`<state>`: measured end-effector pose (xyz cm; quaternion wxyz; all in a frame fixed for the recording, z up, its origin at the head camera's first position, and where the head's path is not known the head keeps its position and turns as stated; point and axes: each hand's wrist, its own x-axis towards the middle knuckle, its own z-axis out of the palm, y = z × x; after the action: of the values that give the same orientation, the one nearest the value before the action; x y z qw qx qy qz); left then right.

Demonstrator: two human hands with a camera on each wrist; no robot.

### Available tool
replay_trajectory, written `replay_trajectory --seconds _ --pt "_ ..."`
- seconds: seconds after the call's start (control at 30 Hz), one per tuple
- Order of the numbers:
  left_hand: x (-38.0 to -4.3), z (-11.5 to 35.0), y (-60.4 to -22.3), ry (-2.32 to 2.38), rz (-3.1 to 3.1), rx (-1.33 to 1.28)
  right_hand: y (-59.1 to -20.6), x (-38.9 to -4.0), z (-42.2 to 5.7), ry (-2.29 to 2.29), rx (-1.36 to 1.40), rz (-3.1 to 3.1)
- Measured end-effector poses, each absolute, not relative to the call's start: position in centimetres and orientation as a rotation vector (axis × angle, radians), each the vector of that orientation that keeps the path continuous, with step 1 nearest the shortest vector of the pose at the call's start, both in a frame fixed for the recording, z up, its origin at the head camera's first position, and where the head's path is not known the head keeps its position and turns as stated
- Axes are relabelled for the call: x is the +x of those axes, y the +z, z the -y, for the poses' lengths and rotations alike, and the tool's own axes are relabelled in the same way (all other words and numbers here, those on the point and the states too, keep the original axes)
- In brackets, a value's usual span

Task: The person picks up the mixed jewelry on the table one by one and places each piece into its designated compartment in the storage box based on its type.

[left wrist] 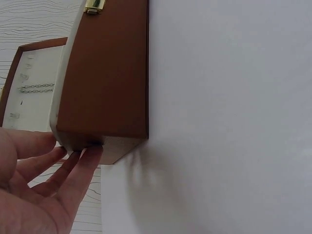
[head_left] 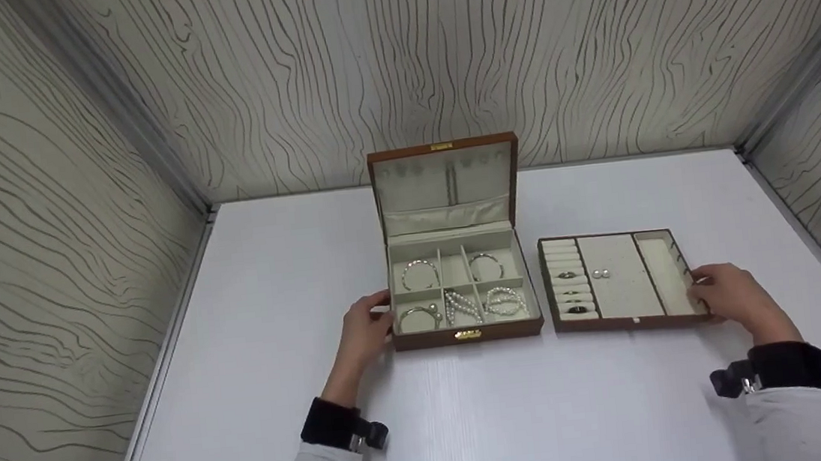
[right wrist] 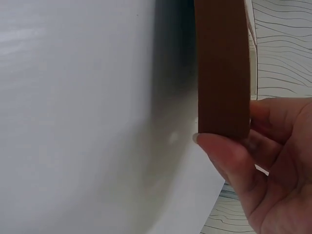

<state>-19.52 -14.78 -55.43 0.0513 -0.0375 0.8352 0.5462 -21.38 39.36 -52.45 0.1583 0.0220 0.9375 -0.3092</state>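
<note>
A brown jewelry box (head_left: 466,336) stands on the white table with its lid (head_left: 443,182) raised. Bracelets (head_left: 419,275) and strings of pearls (head_left: 504,302) lie in its compartments. My left hand (head_left: 367,331) rests its fairly straight fingers against the box's left side, near the front corner in the left wrist view. To the right is a brown-edged jewelry tray (head_left: 620,293) with rings (head_left: 577,310) in padded rolls and a pair of pearl earrings (head_left: 601,273). My right hand (head_left: 737,297) grips the tray's right end; its thumb (right wrist: 224,151) shows under the edge, above the table, in the right wrist view.
The white table (head_left: 534,414) meets wood-patterned panels (head_left: 431,55) behind and at both sides. A chain (head_left: 451,183) hangs inside the raised lid. The tray stands just right of the box, with a narrow gap between them.
</note>
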Motion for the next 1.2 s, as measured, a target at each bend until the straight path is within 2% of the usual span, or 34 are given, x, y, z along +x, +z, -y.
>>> replay_trajectory --seconds 0.3,0.8,1.2 --pt "-19.4 14.9 -55.3 1.669 -2.516 -0.142 -50.7 -20.5 -38.0 -1.116 0.078 -2.644" --pt "-19.3 14.6 -55.1 1.653 -2.563 -0.116 -48.4 -20.7 -29.3 -1.177 -0.012 -2.616" --pt "-18.8 14.3 -54.9 1.674 -2.683 -0.089 -48.5 -22.0 -22.1 -1.201 0.002 -2.606"
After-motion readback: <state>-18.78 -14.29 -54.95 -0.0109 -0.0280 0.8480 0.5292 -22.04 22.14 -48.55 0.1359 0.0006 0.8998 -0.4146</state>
